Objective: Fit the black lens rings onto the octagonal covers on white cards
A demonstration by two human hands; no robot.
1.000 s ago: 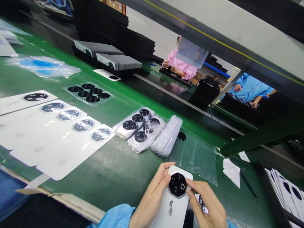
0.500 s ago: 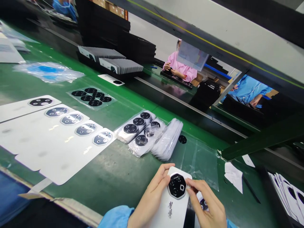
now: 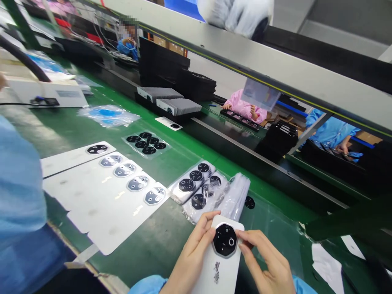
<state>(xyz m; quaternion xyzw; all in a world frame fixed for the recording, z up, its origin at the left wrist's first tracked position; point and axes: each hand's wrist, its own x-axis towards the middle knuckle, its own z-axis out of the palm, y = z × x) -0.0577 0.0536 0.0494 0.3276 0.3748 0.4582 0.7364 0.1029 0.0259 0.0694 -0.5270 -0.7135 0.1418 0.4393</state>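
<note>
My left hand [image 3: 193, 254] is wrapped round a white phone back cover [image 3: 225, 275], its thumb along the left side of the black camera lens plate [image 3: 225, 241]. The plate sits in a silver ring near the cover's top, with dark lettering below. The index finger and thumb of my right hand [image 3: 269, 261] are closed at the right edge of the cover, beside the plate. Just beyond my hands lie bagged stacks of white strips [image 3: 186, 185] with black lens plates, and a plastic-wrapped white bundle [image 3: 237, 196].
White covers [image 3: 110, 212] with silver-ringed cutouts overlap on the green table [image 3: 159, 228]. A sheet of black plates [image 3: 147, 143] lies behind them. One loose black plate [image 3: 250, 202] lies right of the bundle. A co-worker's blue sleeve [image 3: 20, 175] is at left. Trays of covers [image 3: 179, 107] stand beyond.
The view has swung left, so the table things appear farther right and lower. A blue sleeve has come into view at left. Both hands keep their hold on the cover.
</note>
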